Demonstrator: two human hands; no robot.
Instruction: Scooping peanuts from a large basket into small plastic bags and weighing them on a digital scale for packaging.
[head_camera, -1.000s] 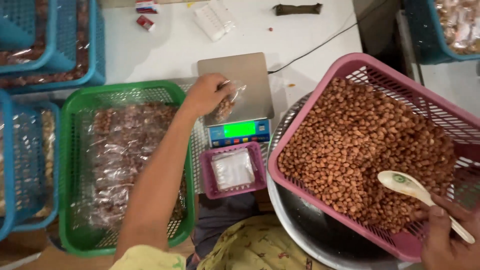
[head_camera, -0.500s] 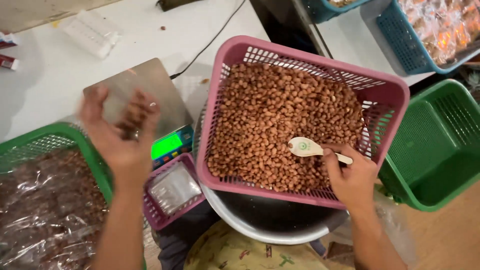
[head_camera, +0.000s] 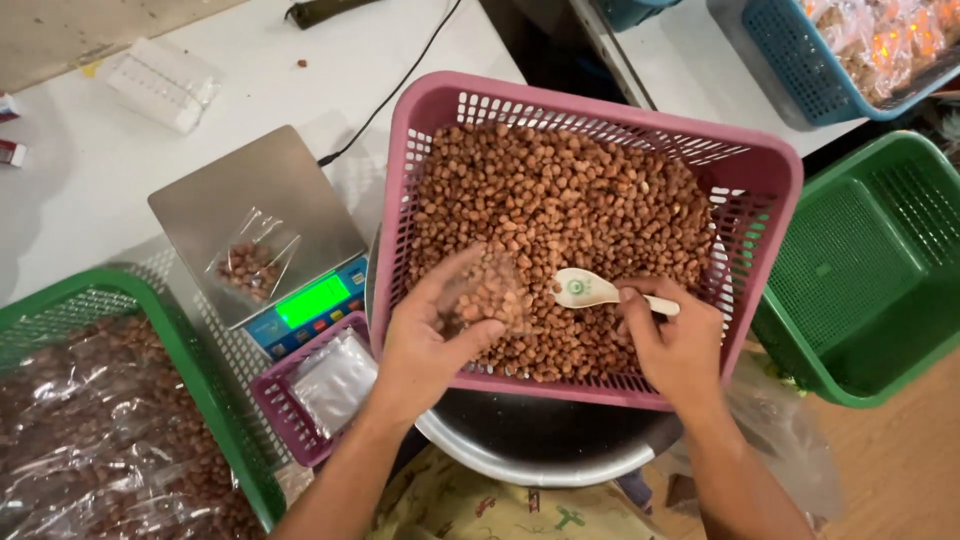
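The left hand (head_camera: 430, 345) was curled around a small clear bag (head_camera: 490, 290), its fingers closed on the bag and holding it open over the peanuts (head_camera: 560, 200) in the pink basket (head_camera: 600, 110). The right hand (head_camera: 675, 340) pinched the handle of a pale plastic spoon (head_camera: 590, 290), thumb and fingers tight around it, with the bowl of the spoon pointing toward nine o'clock, just beside the mouth of the bag. Both hands sat at the six o'clock edge of the basket, which was well filled with brown peanuts and rested on a metal bowl (head_camera: 540, 450) beneath it.

At nine o'clock from the basket stood a scale (head_camera: 200, 200) with a steel plate and a lit green display. A second clear bag with a few peanuts (head_camera: 250, 265) lay on that plate, touching nothing else. At seven o'clock from the basket, just below the scale, a small purple basket (head_camera: 275, 400) held empty clear bags (head_camera: 335, 380). Farther toward eight o'clock a green basket (head_camera: 200, 380) held filled, sealed bags of peanuts. At three o'clock an empty green basket (head_camera: 870, 270) stood apart from the pink one, and at one o'clock a blue basket (head_camera: 800, 80) held more packets. A black cable (head_camera: 400, 90) ran across the white table (head_camera: 80, 180) toward twelve o'clock.
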